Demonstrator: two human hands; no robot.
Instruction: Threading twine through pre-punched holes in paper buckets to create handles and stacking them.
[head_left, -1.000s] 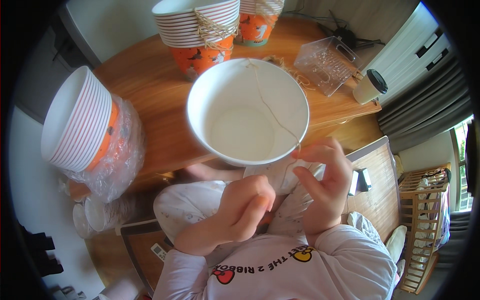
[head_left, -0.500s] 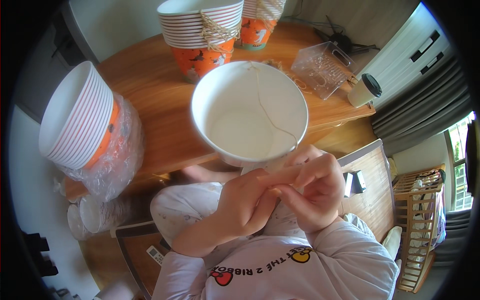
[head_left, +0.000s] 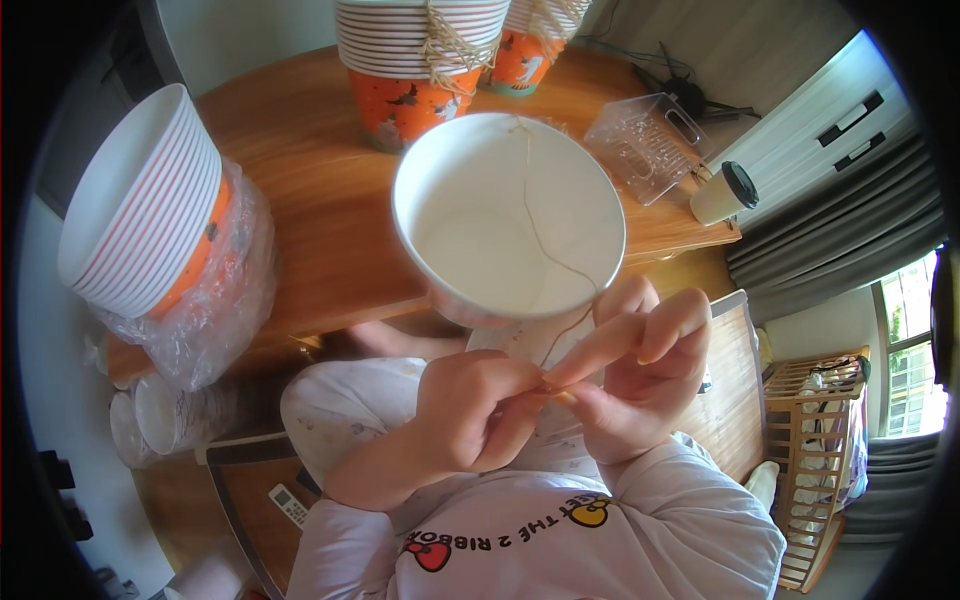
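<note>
In front of me a white-lined paper bucket [head_left: 460,225] is tilted with its mouth toward me, near the table's front edge. A thin twine [head_left: 533,215] runs from its far rim across the mouth, over the near right rim and down to my fingertips. My left hand [head_left: 468,408] is closed, thumb and index finger pinching at the twine's end. Against it, my right hand [head_left: 645,370] pinches the same spot with thumb and index finger, its other fingers bent and raised. The twine's very end is hidden between the fingertips.
On the wooden table [head_left: 290,150] stand orange-patterned bucket stacks [head_left: 410,100] draped with twine. A plastic-wrapped bucket stack [head_left: 150,220] leans at the left. A clear bin [head_left: 650,150] and a lidded cup [head_left: 722,193] are at the right. A remote [head_left: 288,505] lies lower left.
My hands have shifted from overlapping to meeting at the fingertips, and my right fingers have lifted and spread. The twine between rim and fingers now shows. The view has shifted slightly.
</note>
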